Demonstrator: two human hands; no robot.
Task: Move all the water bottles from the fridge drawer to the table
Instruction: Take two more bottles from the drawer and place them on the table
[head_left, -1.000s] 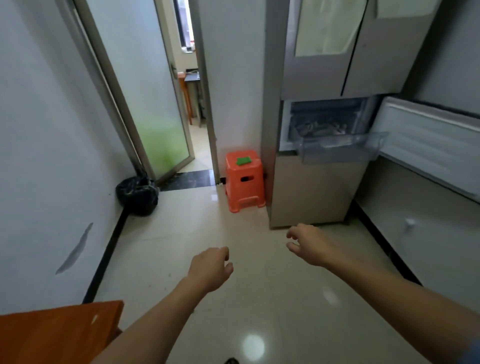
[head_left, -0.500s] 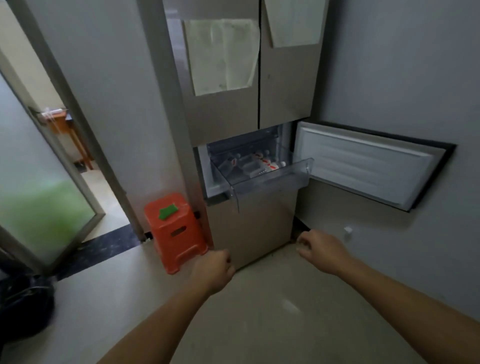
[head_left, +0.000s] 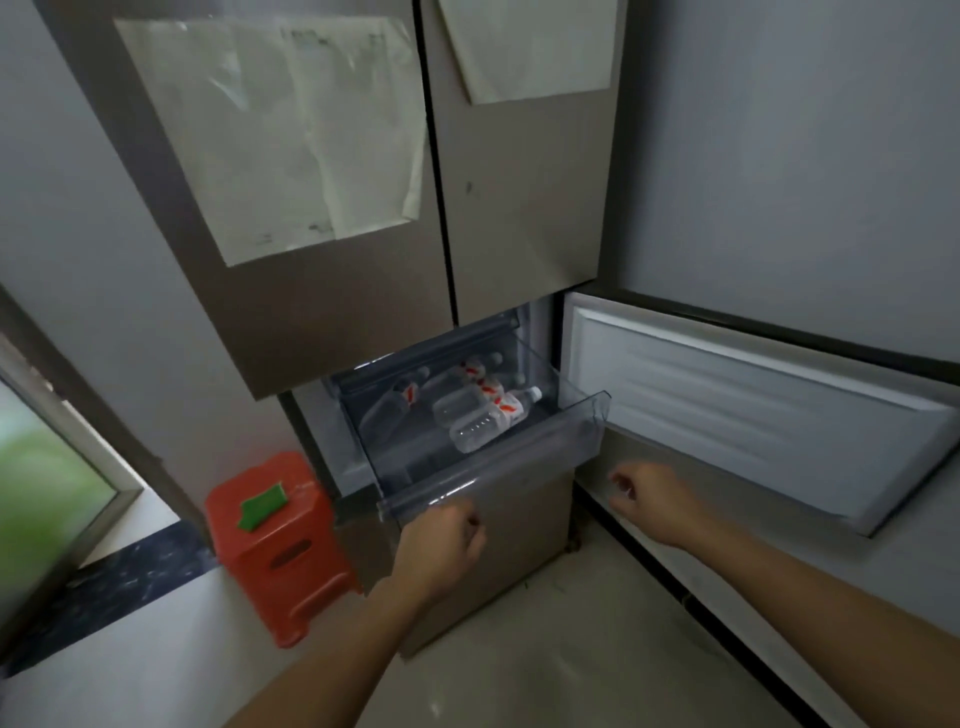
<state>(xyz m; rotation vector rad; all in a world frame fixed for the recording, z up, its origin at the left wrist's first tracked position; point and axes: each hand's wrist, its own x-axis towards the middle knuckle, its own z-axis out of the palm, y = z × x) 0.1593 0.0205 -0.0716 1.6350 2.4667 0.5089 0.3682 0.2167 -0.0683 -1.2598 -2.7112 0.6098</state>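
An orange plastic stool with a green piece on top stands on the pale glossy floor near a frosted glass door, with two paper sheets higher up.

Drawer top open; upper doors overhang its rear.

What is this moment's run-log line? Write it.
drawer: open | bottles: lying inside | left hand: curled, empty | right hand: curled, empty
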